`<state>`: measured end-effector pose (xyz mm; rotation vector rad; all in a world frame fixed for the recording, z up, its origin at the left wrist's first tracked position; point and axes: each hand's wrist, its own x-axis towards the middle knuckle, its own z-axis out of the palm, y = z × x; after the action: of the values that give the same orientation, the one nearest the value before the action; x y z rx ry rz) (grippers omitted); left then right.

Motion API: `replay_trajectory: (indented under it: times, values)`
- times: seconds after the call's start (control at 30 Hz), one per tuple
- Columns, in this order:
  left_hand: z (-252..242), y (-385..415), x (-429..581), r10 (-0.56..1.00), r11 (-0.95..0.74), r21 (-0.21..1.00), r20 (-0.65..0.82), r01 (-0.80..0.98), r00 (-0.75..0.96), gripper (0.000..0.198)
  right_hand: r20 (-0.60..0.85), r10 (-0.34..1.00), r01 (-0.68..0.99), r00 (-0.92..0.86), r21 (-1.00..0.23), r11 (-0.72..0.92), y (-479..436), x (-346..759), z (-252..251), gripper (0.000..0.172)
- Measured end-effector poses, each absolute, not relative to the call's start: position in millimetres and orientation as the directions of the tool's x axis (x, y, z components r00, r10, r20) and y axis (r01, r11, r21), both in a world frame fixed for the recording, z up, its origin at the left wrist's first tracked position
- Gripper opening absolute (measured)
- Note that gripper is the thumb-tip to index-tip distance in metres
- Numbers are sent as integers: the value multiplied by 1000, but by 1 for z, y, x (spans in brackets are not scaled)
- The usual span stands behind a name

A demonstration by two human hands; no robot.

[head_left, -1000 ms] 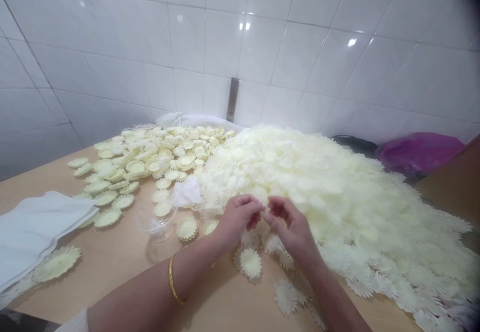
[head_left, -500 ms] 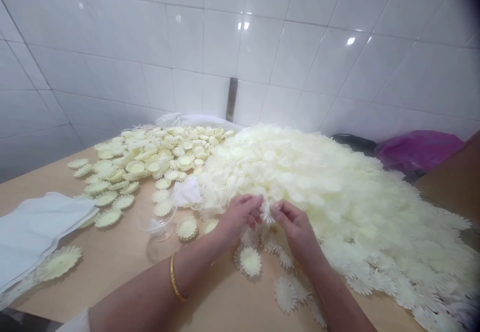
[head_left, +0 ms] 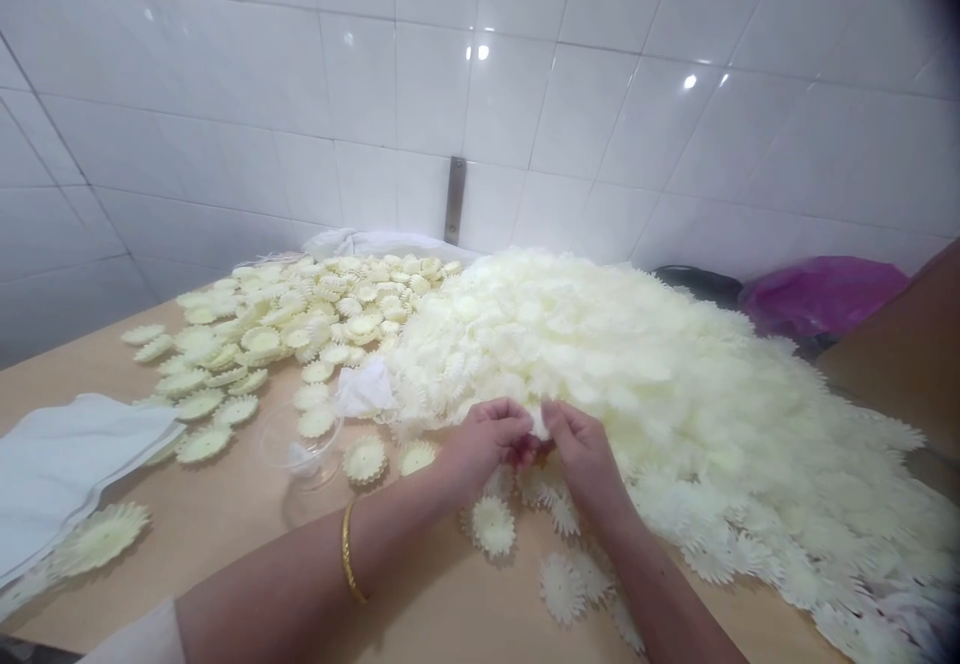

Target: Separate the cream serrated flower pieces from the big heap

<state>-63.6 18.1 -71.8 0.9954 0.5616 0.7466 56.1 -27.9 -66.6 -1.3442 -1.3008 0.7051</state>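
Both my hands meet in front of a large heap of pale, thin, scallop-edged flower cutouts (head_left: 600,344). My left hand (head_left: 491,439) pinches one side of a small whitish flower piece (head_left: 538,426). On its other side, the thumb and fingers of my right hand (head_left: 585,444) are closed. Much of the piece is hidden by my fingers. Just below my hands, loose flower cutouts (head_left: 493,526) lie on the wooden table (head_left: 435,604). More of them (head_left: 562,589) lie near my right forearm.
Thicker stacked yellowish flower discs (head_left: 262,339) spread over the back left. A clear round dish (head_left: 307,464) and a crumpled white tissue (head_left: 365,387) stand left of my hands. White sheets (head_left: 75,464) lie far left. A purple bag (head_left: 825,294) sits behind the heap at the right.
The flower piece between my fingertips shows less of its petal fringe now and looks bunched up. My fingers have drawn closer around it. The whole view has shifted slightly.
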Motion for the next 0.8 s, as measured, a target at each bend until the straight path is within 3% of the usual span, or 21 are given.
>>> replay_trajectory:
  times: [0.27, 0.47, 0.63, 0.8]
  values:
    - [-65, 20, -68, 762, 374, 870, -89, -323, 641, 32, 451, 862, 461, 229, -831, 312, -27, 56, -64, 34]
    - [-64, 12, -68, 755, 381, 863, -84, -331, 650, 32, 493, 847, 484, 198, -800, 353, -28, 49, -66, 26]
    - [-72, 20, -71, 868, 260, 915, -82, -307, 490, 25, 472, 850, 512, 233, -803, 306, -29, 46, -71, 31]
    - [-75, 26, -76, 899, 151, 960, -34, -238, 436, 27, 618, 742, 626, 259, -693, 359, -32, 44, -68, 20]
